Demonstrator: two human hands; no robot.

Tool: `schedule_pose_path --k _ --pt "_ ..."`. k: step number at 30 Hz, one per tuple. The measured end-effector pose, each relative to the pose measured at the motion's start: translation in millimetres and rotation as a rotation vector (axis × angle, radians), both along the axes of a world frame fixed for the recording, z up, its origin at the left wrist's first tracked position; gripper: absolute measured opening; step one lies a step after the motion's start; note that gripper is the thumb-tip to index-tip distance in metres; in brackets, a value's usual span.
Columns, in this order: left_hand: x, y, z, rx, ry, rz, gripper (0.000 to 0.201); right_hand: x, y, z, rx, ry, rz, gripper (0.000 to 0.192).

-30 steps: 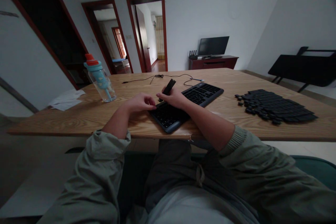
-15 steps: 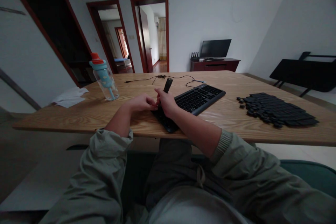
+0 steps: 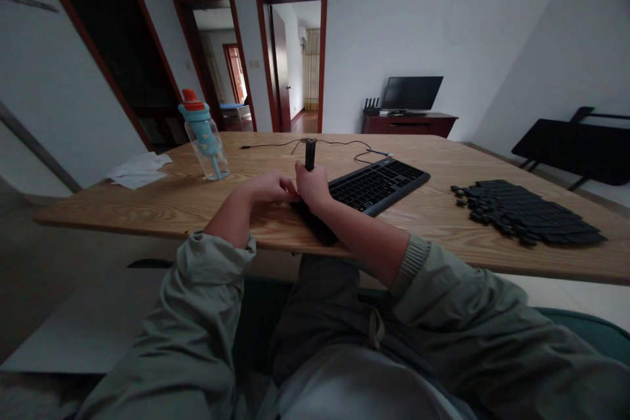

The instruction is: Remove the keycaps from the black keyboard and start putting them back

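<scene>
- The right hand [image 3: 313, 186] is closed in a fist-like grip around a dark stick-shaped tool [image 3: 310, 153], which stands nearly upright out of the top of the fist.
- Only the upper part of the tool shows above the fingers; its lower end is hidden inside the grip and behind the hand.
- The right hand rests over the near left end of a dark keyboard [image 3: 373, 185], which lies slanted on the wooden counter [image 3: 423, 220], its near corner reaching the counter's front edge.
- The left hand [image 3: 268, 186] lies just beside the right, its fingers curled and their tips meeting the right hand at the keyboard's left edge. They are pressed together, but whether they pinch anything cannot be told; the spot is too small and dark.
- The tool therefore sits above both hands, held by the right one alone, with the left hand's fingertips near its hidden base.
- Well to the right on the counter lies a spread of loose black keycaps [image 3: 526, 213], apart from the keyboard.
- To the left stands a clear bottle [image 3: 205, 138] with a blue lid and red cap, and beyond it some white paper [image 3: 138, 169].
- A thin black cable [image 3: 325, 142] trails across the far side of the counter behind the tool.
</scene>
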State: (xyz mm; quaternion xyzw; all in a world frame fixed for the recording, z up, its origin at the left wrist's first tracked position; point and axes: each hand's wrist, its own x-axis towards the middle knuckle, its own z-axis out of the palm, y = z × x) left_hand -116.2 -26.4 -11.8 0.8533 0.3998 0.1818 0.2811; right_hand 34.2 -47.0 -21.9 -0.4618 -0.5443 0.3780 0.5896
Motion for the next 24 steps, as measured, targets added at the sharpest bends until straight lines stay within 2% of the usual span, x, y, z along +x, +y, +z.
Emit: schedule_pose_path --k 3,8,15,20,24 --pt "-1 1 1.8 -0.079 0.041 -0.050 0.015 -2 0 1.1 0.030 -0.083 -0.030 0.034" --pt "0 0 3.9 -0.087 0.048 -0.025 0.013 -3 0 0.9 0.068 -0.162 -0.062 0.034" --pt "-1 8 -0.3 -0.003 0.126 0.081 0.017 -6 0 -3.2 0.167 -0.314 -0.014 0.029" --pt "-4 12 -4.2 0.004 0.128 0.084 0.016 -5 -2 -3.3 0.183 -0.374 -0.029 0.027" --pt "-4 20 -8.4 0.060 0.053 0.031 0.019 -6 -8 -2.0 0.248 -0.416 0.016 0.021"
